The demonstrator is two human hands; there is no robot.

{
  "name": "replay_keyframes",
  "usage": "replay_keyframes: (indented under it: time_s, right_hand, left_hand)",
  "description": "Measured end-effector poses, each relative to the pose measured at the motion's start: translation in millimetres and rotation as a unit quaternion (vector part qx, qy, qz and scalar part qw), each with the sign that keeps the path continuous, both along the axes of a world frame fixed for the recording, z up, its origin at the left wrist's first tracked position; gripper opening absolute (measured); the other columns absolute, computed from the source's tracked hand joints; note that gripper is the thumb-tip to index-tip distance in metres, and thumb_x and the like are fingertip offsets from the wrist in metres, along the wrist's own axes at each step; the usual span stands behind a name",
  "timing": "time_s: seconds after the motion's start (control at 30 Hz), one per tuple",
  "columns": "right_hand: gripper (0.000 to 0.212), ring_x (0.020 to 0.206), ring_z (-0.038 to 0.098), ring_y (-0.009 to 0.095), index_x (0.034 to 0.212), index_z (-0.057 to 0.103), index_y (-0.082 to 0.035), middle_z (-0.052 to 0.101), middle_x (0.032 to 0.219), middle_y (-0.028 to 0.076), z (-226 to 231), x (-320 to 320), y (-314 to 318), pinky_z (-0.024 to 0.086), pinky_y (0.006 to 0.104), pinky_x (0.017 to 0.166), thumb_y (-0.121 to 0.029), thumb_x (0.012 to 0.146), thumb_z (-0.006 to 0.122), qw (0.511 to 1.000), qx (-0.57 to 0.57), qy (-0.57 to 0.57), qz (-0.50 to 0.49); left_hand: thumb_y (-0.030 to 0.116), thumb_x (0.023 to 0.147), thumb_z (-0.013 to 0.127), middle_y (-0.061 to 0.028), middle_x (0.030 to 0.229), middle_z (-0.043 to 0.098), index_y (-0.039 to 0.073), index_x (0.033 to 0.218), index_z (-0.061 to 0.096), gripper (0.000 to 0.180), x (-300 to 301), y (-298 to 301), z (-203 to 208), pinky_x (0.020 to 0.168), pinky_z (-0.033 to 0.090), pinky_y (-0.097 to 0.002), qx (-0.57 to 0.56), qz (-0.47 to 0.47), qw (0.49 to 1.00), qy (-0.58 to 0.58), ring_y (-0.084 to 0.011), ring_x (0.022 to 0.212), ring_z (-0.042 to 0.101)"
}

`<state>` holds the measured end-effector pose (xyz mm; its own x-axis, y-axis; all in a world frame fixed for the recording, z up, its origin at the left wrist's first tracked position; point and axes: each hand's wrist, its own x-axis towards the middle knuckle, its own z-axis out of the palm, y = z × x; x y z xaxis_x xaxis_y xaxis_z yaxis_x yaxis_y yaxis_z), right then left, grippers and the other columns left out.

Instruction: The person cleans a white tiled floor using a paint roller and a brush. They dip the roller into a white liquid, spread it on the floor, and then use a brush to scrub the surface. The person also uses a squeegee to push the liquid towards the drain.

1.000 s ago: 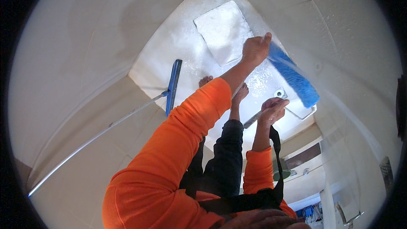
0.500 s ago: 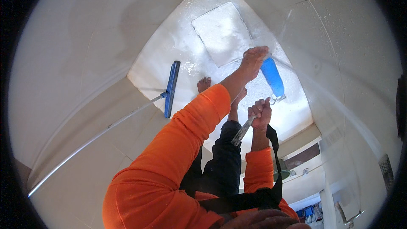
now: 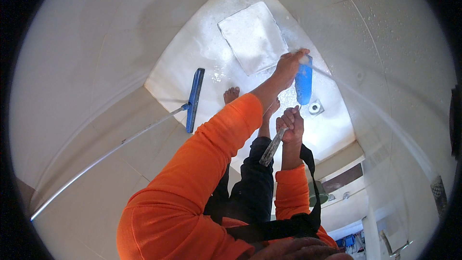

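My right hand is closed round the worn grey, stained handle of a paint roller. Its blue roller sleeve points away from me over the wet floor. At the sleeve's far end is my left hand, its fingers bent over and against it; some fingertips are hidden by spray. A whitish stream of water meets the sleeve beside those fingers. The stream runs from a patterned cylindrical piece at the right edge.
A blue floor squeegee leans to the left on a long pale pole. The square floor drain lies near the roller. Farther off is a whitish square panel on the floor. Pale walls close in; my bare foot stands mid-floor.
The paint roller has swung left and become more upright in view, uncovering the floor drain. My right hand has shifted slightly left and up; my left hand remains at the sleeve's far end.
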<state>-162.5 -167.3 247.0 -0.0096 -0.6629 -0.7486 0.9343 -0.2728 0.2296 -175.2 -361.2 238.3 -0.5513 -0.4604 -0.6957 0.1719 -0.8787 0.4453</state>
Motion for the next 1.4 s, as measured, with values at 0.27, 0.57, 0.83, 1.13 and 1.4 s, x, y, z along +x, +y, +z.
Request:
replay_keyframes:
  time_s: [0.27,0.57,0.83,1.13,1.4]
  right_hand:
    - [0.04,0.034,0.029,0.008,0.076,0.051,-0.011,0.034,0.048,-0.004,0.7,6.1,-9.8,0.029,0.0272,0.041,-0.038,0.099,0.032,0.996,0.085,0.03,0.028]
    - [0.042,0.034,0.029,0.009,0.074,0.05,-0.012,0.034,0.048,-0.004,-4.6,6.4,-5.0,0.03,0.0284,0.041,-0.04,0.099,0.032,0.99,0.121,0.052,0.054]
    - [0.041,0.034,0.029,0.009,0.076,0.052,-0.011,0.037,0.048,-0.003,2.6,5.3,-6.0,0.031,0.0279,0.041,-0.039,0.099,0.033,0.99,0.107,0.082,0.044]
    - [0.042,0.033,0.027,0.009,0.074,0.051,-0.012,0.034,0.046,-0.004,10.9,7.3,-11.6,0.03,0.0281,0.039,-0.04,0.099,0.032,0.988,0.128,0.075,0.033]
    - [0.04,0.033,0.028,0.01,0.075,0.051,-0.012,0.034,0.047,-0.004,15.6,8.3,-13.5,0.029,0.028,0.039,-0.039,0.099,0.034,0.984,0.14,0.094,0.053]
  left_hand:
    - [0.016,0.087,0.06,-0.0066,0.101,0.062,0.003,0.112,0.059,0.029,3.7,-0.6,-25.1,0.081,0.047,-0.0269,-0.038,0.012,0.999,-0.023,-0.0148,0.089,0.059]
    - [0.009,0.087,0.06,-0.007,0.109,0.062,0.002,0.113,0.059,0.028,18.6,8.3,-40.7,0.086,0.046,-0.0264,-0.2,0.023,0.977,0.075,-0.0155,0.098,0.058]
    - [0.019,0.089,0.06,-0.0046,0.092,0.061,0.001,0.11,0.057,0.027,4.7,4.9,-14.7,0.069,0.046,-0.0254,-0.028,0.018,0.999,0.01,-0.0123,0.076,0.056]
    - [0.012,0.091,0.055,-0.0117,0.101,0.063,0.002,0.107,0.061,0.02,0.3,-6.3,-17.3,0.076,0.051,-0.0271,0.006,-0.011,1.0,-0.004,-0.0151,0.084,0.061]
    - [0.01,0.091,0.054,-0.0125,0.108,0.062,0.002,0.116,0.056,0.027,3.3,-11.4,-14.6,0.081,0.051,-0.0287,-0.007,-0.041,0.998,0.044,-0.0169,0.089,0.06]
